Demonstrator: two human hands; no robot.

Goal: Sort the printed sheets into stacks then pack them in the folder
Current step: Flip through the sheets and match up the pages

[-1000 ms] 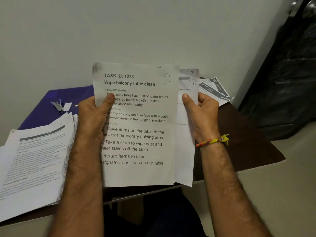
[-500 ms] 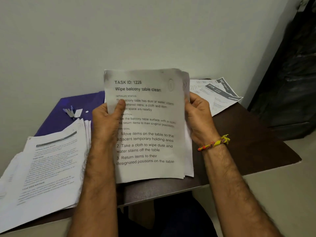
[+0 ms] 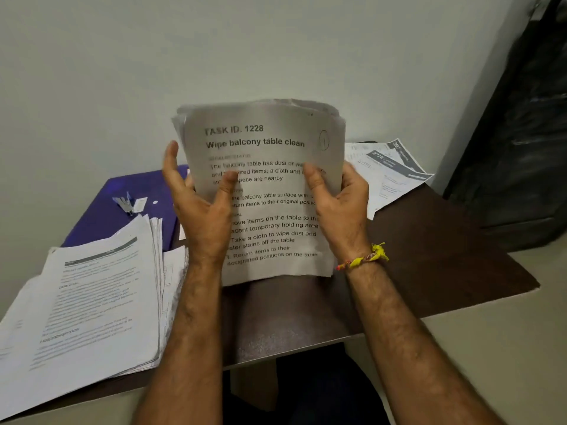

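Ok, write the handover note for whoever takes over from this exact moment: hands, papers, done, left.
Left hand: thumb pinches the held sheets at their left edge, index finger raised.
Right hand: grips the same bundle at its right edge; top page reads "TASK ID 1228".
The bundle is upright above the brown table.
Big paper stack lies on the table's left, small stack at far right.
Purple folder lies flat behind the big stack, with a clip on it.
Done: some sheets stacked.
Left: set this bundle down, finish sorting, pack everything in the folder.
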